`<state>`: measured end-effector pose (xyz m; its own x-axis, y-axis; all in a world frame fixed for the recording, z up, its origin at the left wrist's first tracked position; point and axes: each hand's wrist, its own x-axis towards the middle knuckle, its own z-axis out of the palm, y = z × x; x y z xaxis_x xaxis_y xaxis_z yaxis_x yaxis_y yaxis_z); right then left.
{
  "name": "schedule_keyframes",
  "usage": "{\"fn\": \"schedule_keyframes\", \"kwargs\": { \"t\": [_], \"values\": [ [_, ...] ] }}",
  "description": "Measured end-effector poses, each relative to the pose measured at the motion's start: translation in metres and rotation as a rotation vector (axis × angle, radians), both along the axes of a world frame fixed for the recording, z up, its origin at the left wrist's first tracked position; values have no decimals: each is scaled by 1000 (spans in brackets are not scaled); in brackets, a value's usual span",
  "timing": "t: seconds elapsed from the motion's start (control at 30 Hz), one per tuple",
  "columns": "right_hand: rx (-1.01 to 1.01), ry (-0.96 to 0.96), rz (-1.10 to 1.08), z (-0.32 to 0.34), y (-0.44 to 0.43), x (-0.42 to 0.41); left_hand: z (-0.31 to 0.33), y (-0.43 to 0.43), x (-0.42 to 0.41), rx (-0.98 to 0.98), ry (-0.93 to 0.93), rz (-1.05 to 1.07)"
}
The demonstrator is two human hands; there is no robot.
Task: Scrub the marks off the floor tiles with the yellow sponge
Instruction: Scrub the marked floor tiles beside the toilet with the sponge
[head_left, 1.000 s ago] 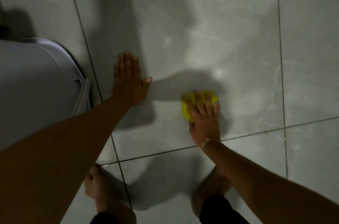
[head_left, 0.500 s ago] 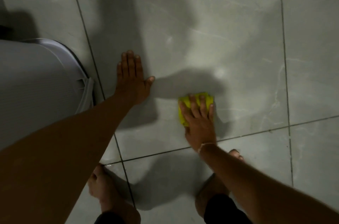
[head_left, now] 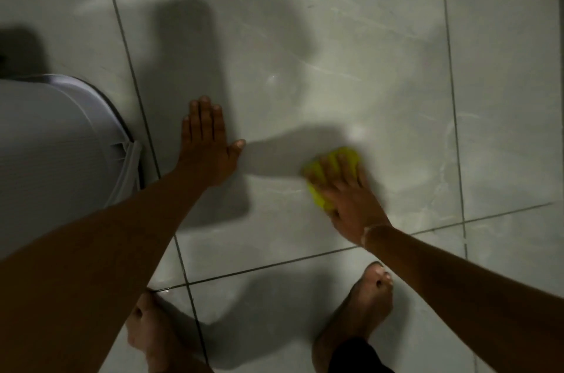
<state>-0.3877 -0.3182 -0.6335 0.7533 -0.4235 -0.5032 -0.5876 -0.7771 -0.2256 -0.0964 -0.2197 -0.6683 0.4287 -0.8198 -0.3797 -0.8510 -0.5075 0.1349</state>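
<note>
Right hand [head_left: 351, 198] presses the yellow sponge [head_left: 328, 172] flat onto the big floor tile [head_left: 351, 45], fingers [head_left: 334, 166] spread over its top and curled enough to grip it. Sponge and hand are smeared by motion blur here, so a stroke is under way.

Change over the last second: the sponge slides a little to the person's left, then swings back to the right and slightly away from the body. It stays in one small patch, near the grout line [head_left: 274, 264] that crosses in front of the feet. Judgement: back-and-forth scrubbing on one spot, not a move to a new area.

Left hand [head_left: 207, 146] lies open, palm down on the same tile, fingers straight, holding nothing; it has not shifted, so it serves as a prop. A white bin [head_left: 61, 143] stands just beside it.

Marks: faint pale streaks show further up the tile, possibly only marbling or glare; lighting too dim to tell. Progress therefore unclear.
</note>
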Motion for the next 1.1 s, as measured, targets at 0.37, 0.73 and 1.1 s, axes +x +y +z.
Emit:
{"fn": "schedule_keyframes", "kwargs": {
  "t": [0.37, 0.73, 1.1],
  "values": [
    [-75, -4, -406, -8, -86, 17, 0, 3, 0, -37, -17, -23],
    [-122, -38, -242, -9, -142, 60, 3, 3, 0, -45, -53, -32],
    [-88, -172, -87, -14, -99, 100, 4, 1, 1, -21, -35, -23]
  ]
}}
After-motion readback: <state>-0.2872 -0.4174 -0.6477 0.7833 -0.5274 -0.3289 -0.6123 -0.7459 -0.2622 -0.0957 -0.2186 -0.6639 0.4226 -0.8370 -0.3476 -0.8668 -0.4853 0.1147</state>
